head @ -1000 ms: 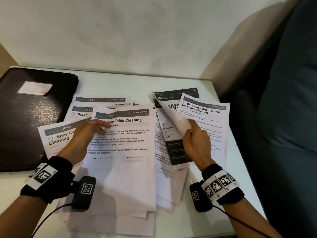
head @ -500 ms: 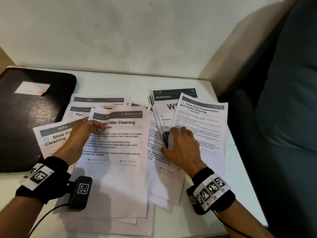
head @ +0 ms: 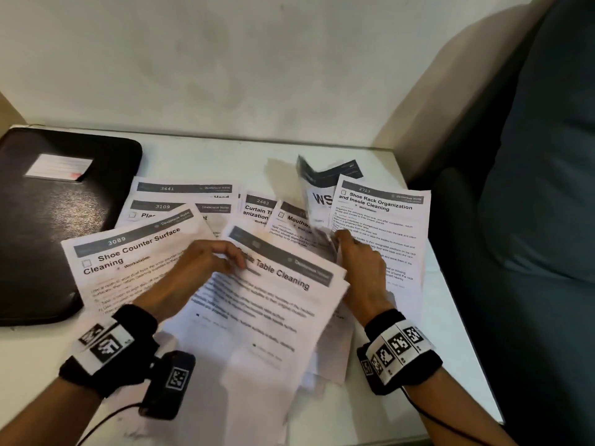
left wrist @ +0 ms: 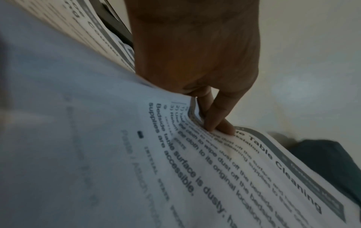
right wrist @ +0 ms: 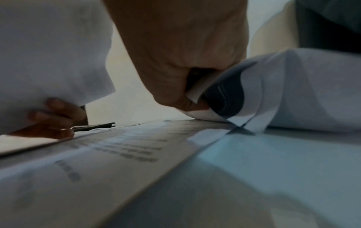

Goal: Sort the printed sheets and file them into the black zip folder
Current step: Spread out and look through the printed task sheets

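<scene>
Printed sheets (head: 180,201) lie fanned and overlapping across the white worktop (head: 206,159), and the black zip folder (head: 48,220) lies flat and closed at its left end, a white label (head: 59,167) near its top; the left edge of the Shoe Counter sheet (head: 128,262) overlaps the folder's right side. The left hand (head: 196,268) grips the top left corner of the Table Cleaning sheet (head: 257,317), fingers curled over the header and the thumb side hidden under the paper; in the left wrist view two fingers (left wrist: 213,117) press side by side onto the sheet (left wrist: 195,169) just below its title, and the paper buckles there. That sheet is tilted, its right edge raised off the pile, and it covers the lower part of the Shoe Counter sheet. The right hand (head: 360,268) rests near the Shoe Rack sheet (head: 380,226), its fingers bunched and pinching the lower edge of the dark-headed stack (head: 318,194), which stands bent upward and blurred; the right wrist view shows the thumb and fingers (right wrist: 175,98) closed on a curled fold of that stack (right wrist: 224,98). Between the hands lie the Curtain sheet (head: 257,210) and the Mouthwash sheet (head: 294,225), partly covered. A dark grey seat (head: 531,220) stands to the right of the worktop.
</scene>
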